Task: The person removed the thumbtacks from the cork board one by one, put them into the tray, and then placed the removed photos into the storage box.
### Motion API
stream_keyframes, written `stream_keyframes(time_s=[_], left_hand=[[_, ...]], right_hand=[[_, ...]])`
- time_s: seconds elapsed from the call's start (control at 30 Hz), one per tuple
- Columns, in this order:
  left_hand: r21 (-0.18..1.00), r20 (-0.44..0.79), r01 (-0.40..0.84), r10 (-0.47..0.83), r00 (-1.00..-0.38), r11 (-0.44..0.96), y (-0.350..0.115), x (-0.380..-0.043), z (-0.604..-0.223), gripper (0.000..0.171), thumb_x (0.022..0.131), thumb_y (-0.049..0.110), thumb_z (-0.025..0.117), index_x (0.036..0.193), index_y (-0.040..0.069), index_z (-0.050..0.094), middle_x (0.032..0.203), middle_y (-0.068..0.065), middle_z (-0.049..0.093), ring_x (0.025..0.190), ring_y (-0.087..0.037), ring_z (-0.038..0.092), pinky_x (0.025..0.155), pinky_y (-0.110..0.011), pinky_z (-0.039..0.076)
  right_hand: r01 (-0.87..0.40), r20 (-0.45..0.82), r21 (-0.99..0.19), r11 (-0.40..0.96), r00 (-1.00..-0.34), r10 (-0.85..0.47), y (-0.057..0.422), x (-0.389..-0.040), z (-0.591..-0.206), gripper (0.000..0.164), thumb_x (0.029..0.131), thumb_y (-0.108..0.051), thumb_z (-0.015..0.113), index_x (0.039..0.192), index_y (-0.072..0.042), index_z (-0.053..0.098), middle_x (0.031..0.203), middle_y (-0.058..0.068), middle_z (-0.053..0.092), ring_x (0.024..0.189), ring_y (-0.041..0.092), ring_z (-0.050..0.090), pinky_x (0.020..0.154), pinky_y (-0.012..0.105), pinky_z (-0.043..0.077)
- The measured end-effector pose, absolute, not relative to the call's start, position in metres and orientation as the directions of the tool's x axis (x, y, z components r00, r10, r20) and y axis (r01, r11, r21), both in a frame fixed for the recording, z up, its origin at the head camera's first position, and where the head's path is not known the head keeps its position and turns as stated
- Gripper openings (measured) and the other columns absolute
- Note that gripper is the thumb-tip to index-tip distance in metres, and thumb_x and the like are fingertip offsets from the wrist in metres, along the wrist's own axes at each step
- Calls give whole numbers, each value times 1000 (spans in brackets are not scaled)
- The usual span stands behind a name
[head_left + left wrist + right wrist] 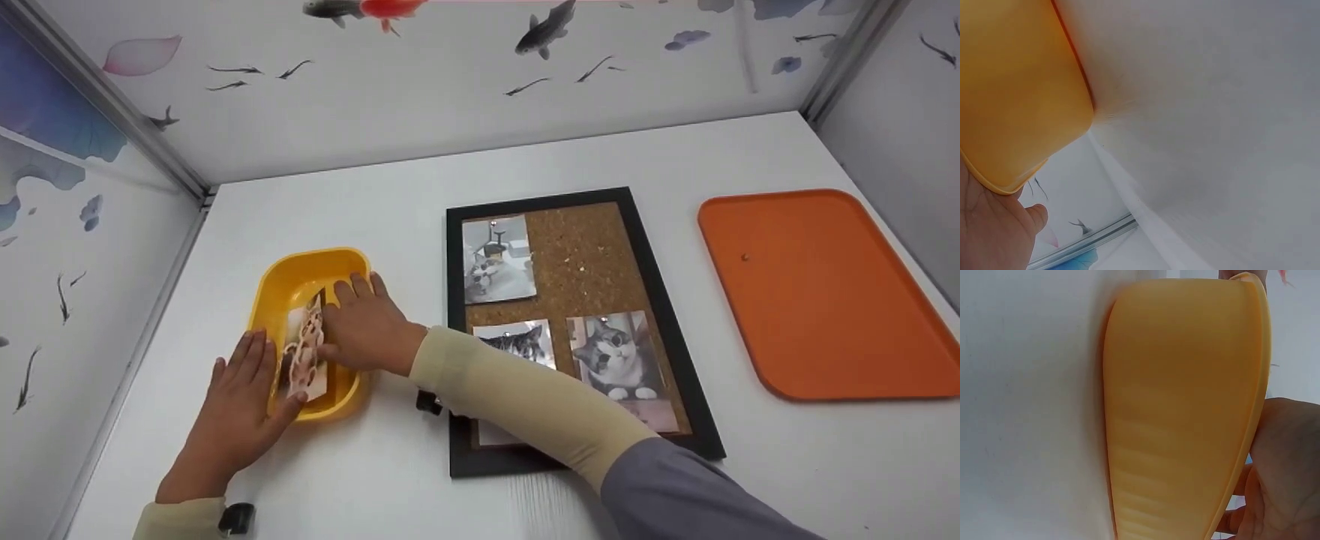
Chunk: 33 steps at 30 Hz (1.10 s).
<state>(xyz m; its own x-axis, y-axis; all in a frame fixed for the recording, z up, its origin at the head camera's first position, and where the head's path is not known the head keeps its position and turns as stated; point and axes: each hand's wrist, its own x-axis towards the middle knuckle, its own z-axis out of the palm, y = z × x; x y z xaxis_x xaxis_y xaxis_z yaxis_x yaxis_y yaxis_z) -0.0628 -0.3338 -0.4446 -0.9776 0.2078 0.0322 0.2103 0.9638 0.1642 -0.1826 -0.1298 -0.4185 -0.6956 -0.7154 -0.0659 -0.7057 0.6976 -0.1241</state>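
Observation:
A yellow plastic bin [277, 289] stands at the left of the white table, with a printed photo [304, 352] inside it. The photo has a pinkish chain-like pattern. My left hand [240, 412] rests along the bin's left rim, fingers straight and thumb by the photo's lower edge. Across the right rim lies my right hand [367, 322], thumb and forefinger at the photo's right edge; whether they pinch it I cannot tell. In the left wrist view, the bin's outer wall [1022, 84] hides the photo. The right wrist view shows fingers [1233, 520] dipping past the rim.
Right of the bin lies a black-framed corkboard [585, 255] with several cat photos pinned on it, partly covered by my right sleeve [525, 397]. An orange tray [832, 300] lies farther right, with a small pin-like object [745, 257] on it. Printed panels [450, 97] enclose the table.

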Motion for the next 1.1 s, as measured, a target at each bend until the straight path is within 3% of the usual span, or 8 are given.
stream_keyframes(time_s=[0.63,0.83,1.1], left_hand=[[146,29,190,188,-982,971,-332,-63,-443,86,99,51,50,154,-8,19,163,-22,11,151,-34,3,117,-60,0],[142,19,187,186,-982,972,-332,-64,-443,86,99,50,51,154,-8,18,163,-23,10,151,-35,3,116,-60,0],[144,14,186,186,-982,972,-332,-64,-443,86,99,51,50,154,-7,18,164,-22,8,151,-35,2,117,-56,-4]], right_hand=[[-748,-20,-129,651,-655,-756,-112,-190,-417,62,97,-63,45,144,-22,51,157,9,31,148,32,20,119,51,14],[-762,35,-156,628,-640,-768,-98,-195,-412,58,97,-60,50,137,-19,55,156,10,31,147,32,22,119,50,17],[-791,80,-193,581,-603,-794,-69,-209,-408,62,99,-58,48,143,-15,48,159,13,28,148,33,20,119,50,17]])
